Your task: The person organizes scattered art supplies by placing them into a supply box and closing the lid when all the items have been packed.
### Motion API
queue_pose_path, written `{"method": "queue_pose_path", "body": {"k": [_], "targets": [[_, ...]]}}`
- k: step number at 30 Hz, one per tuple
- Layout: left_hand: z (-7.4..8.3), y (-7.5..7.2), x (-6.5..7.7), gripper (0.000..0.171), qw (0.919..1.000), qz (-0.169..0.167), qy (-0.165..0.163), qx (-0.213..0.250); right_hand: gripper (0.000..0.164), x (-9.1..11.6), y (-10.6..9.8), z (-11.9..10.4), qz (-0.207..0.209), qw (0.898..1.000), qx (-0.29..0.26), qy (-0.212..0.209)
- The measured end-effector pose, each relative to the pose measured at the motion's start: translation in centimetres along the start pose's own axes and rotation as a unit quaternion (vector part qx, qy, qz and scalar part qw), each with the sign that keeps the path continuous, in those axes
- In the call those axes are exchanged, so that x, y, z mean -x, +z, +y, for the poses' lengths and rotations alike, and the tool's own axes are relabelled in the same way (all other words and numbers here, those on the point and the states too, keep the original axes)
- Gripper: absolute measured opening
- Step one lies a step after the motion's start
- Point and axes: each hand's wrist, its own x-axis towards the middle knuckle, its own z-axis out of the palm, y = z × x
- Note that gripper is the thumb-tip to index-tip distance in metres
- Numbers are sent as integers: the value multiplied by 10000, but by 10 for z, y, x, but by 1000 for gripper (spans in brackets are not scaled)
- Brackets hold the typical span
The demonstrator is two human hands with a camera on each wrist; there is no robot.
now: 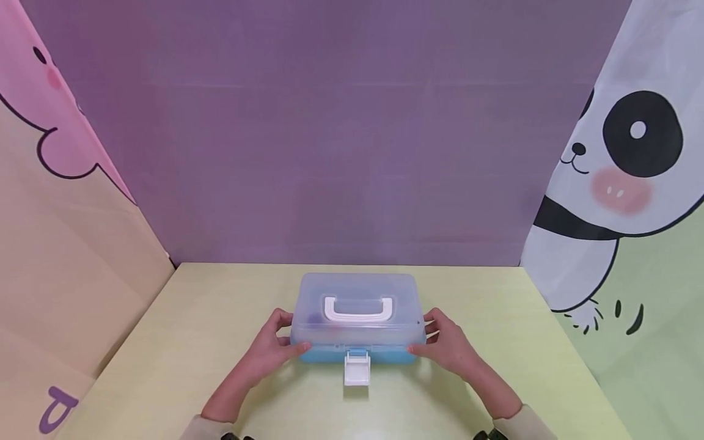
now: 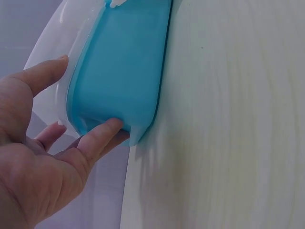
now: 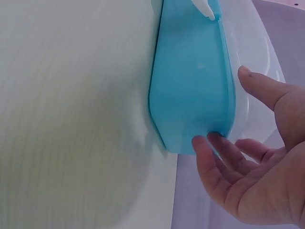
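A storage box [image 1: 357,354] with a blue base, a cloudy see-through lid [image 1: 357,284] and a white carrying handle [image 1: 359,317] sits on the table, lid down. Its white front latch [image 1: 357,370] sticks out, unfastened. At the box's left end, my left hand [image 1: 273,349] holds the corner, thumb toward the front and fingers on the end wall. My right hand [image 1: 448,349] does the same at the right end. In the left wrist view, bent fingers [image 2: 102,138] touch the blue end wall [image 2: 97,107]. Fingertips also meet the other end in the right wrist view. Contents are blurred.
The pale wooden table [image 1: 214,305] extends around the box. Behind it stands a purple backdrop [image 1: 341,134]. A pink and beige printed panel [image 1: 71,244] flanks the left side, a panda-printed panel [image 1: 649,256] the right.
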Motion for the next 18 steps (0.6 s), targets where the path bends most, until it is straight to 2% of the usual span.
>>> {"method": "queue_pose_path", "body": {"k": [3,6,8,10,12,14,16,18], "targets": [[0,0,1,49,10000,24,17,-18,55,2,-1,-2,-68,9998,173,-33],[2,0,1,49,10000,31,53,-75,57,4,-3,-5,-59,9980,606,-140],[2,-1,1,49,9999,12,68,-91,61,7,-3,-7,55,9945,1008,-266],[3,0,2,50,9999,17,60,-103,67,13,-2,-11,322,9868,1504,-506],[2,0,2,50,9999,41,40,-101,69,19,-1,-15,780,9731,1985,-875],[1,1,2,50,9999,70,40,-96,65,26,1,-22,1356,9530,2334,-1374],[1,1,1,50,9999,107,50,-99,54,32,5,-29,1848,9317,2495,-1885],[0,1,0,50,9999,124,54,-107,42,38,9,-36,2050,9178,2478,-2327]]}}
